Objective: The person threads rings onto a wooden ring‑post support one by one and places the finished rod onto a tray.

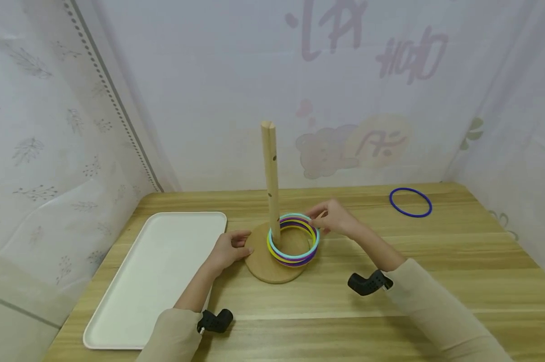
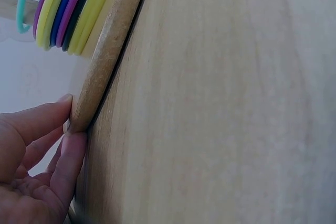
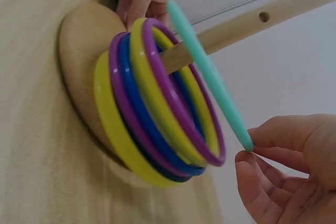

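Note:
A round wooden base (image 1: 272, 275) with an upright wooden post (image 1: 271, 171) stands on the table. My left hand (image 1: 224, 251) pinches the base's left rim between thumb and fingers, as the left wrist view shows. At the post's right, my right hand (image 1: 336, 218) pinches the edge of a mint-green ring (image 3: 210, 74) between thumb and fingertips. This ring encircles the post and hangs tilted, just above the others. Below it several rings lie stacked around the post: a purple ring (image 3: 176, 103), yellow, blue and dark ones.
A white tray (image 1: 173, 261) lies left of the base, close to my left forearm. Toward the table's back right lies a single blue ring (image 1: 410, 216). Patterned white curtains (image 1: 200, 90) enclose the wooden table (image 1: 299, 337) at the back and sides.

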Demonstrator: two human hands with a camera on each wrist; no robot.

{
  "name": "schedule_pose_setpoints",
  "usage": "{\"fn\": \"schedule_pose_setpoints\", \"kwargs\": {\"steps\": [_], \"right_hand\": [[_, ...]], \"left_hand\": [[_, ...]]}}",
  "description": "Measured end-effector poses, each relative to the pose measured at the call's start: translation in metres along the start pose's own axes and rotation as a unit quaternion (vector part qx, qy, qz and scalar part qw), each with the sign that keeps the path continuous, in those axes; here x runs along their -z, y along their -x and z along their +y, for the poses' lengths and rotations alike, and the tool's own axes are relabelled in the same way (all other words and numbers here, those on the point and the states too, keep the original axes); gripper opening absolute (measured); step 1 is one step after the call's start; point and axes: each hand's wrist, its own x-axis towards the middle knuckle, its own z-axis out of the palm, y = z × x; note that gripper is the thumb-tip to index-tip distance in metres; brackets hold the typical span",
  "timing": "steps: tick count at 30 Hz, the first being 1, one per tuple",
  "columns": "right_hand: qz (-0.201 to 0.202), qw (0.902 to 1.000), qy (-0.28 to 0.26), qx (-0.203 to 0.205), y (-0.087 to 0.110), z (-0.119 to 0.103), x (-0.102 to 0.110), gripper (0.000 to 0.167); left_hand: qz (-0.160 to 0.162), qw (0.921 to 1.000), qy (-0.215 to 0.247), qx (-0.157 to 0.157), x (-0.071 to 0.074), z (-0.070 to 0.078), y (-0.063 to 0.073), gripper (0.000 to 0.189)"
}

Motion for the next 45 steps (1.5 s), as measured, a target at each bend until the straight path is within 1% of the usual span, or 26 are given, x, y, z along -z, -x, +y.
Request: {"fn": "schedule_pose_setpoints", "kwargs": {"steps": [5,8,15,20,24,27,29,32,35,38,41,42,45], "right_hand": [[0.011,0.9999,0.004,-0.005,-0.001,0.009,-0.004,0.025],[0.013,0.9999,0.008,0.000,-0.001,0.012,-0.005,0.026],[0.001,0.9999,-0.002,0.010,0.001,0.018,-0.004,0.028],[-0.006,0.9997,-0.019,0.016,0.002,0.026,0.005,0.031],[0.013,0.9993,-0.035,0.009,0.003,0.038,0.023,0.035],[0.044,0.9982,-0.041,-0.007,0.005,0.052,0.042,0.036],[0.073,0.9958,-0.050,-0.025,0.009,0.064,0.057,0.038],[0.120,0.9899,-0.056,-0.052,0.017,0.084,0.081,0.042],[0.165,0.9822,-0.046,-0.076,0.027,0.106,0.107,0.044],[0.224,0.9697,-0.005,-0.098,0.040,0.126,0.129,0.046],[0.278,0.9516,0.037,-0.125,0.053,0.142,0.145,0.049],[0.292,0.9462,0.046,-0.132,0.057,0.147,0.150,0.052],[0.317,0.9346,0.053,-0.152,0.070,0.161,0.158,0.057]], "left_hand": [[-0.001,1.0000,0.005,0.004,-0.001,0.000,-0.001,0.046],[-0.002,1.0000,0.006,0.006,-0.001,-0.001,-0.001,0.047],[-0.004,1.0000,0.006,0.002,0.000,0.000,-0.001,0.048],[-0.005,1.0000,0.005,0.007,0.000,-0.001,0.000,0.047],[-0.004,0.9999,0.008,0.004,0.001,-0.001,0.000,0.048],[-0.004,0.9999,0.010,0.003,0.002,-0.001,0.001,0.048],[-0.004,0.9999,0.010,0.004,0.002,-0.001,0.001,0.049],[-0.004,0.9999,0.011,0.002,0.002,0.000,0.000,0.049],[-0.003,1.0000,0.007,0.001,0.001,0.000,0.000,0.048],[-0.001,1.0000,0.001,0.001,0.001,-0.001,-0.001,0.047],[0.001,1.0000,-0.004,0.001,0.000,-0.001,-0.002,0.046],[0.003,1.0000,-0.005,0.001,0.000,-0.001,-0.002,0.046],[0.005,1.0000,-0.007,0.001,-0.001,-0.002,-0.003,0.045]]}}
